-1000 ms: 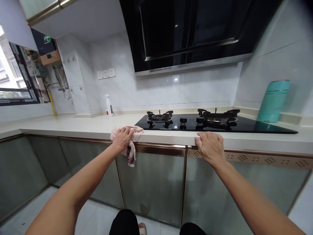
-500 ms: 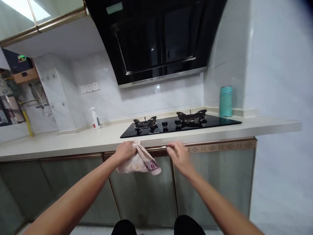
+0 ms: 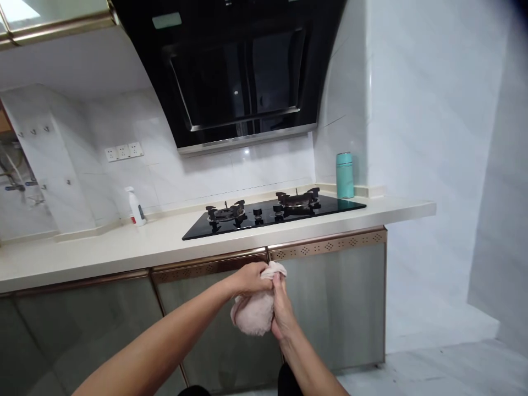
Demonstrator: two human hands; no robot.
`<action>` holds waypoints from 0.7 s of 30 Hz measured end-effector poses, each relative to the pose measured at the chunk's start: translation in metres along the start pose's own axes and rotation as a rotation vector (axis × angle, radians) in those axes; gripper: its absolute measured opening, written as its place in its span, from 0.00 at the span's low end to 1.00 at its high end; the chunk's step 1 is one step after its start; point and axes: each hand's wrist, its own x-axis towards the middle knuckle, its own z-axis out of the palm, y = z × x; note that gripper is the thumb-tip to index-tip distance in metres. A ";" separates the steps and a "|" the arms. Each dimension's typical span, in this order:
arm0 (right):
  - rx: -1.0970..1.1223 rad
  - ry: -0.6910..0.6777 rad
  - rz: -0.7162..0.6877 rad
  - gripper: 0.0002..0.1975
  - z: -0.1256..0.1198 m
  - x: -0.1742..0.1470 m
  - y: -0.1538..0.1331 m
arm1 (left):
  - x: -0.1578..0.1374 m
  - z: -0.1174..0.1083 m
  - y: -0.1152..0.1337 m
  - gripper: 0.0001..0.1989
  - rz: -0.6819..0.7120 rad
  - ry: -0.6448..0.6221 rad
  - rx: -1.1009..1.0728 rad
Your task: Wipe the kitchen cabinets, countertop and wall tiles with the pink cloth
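A pale pink towel (image 3: 254, 314) is bunched between my two hands, in front of the cabinet doors and below the counter edge. My left hand (image 3: 252, 279) is closed around its upper part, and a fold pokes out above the fingers. From the right side, my right hand (image 3: 281, 308) grips the same towel, thumb up and fingers partly hidden behind the cloth. Behind and above the hands, the black gas stove (image 3: 270, 214) is set into the white counter (image 3: 165, 250).
A white spray bottle (image 3: 135, 207) stands on the counter at left. A teal flask (image 3: 345, 176) stands right of the stove. The black range hood (image 3: 243, 77) hangs overhead. Cabinet doors (image 3: 330, 302) face me below the counter, whose right end (image 3: 429, 208) juts past them.
My right hand has come from the cabinet's top edge to the towel and grips it. The towel, hanging from my left hand before, is now bunched up. The view has turned right.
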 end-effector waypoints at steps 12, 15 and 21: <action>-0.008 0.396 -0.200 0.18 -0.063 0.103 -0.088 | 0.007 -0.117 -0.069 0.21 -0.137 0.708 0.438; 0.001 0.343 -0.218 0.16 -0.082 0.130 -0.124 | 0.003 -0.130 -0.106 0.21 -0.265 0.655 0.616; -0.046 0.368 -0.221 0.15 -0.083 0.141 -0.126 | 0.009 -0.114 -0.137 0.22 -0.308 0.621 0.612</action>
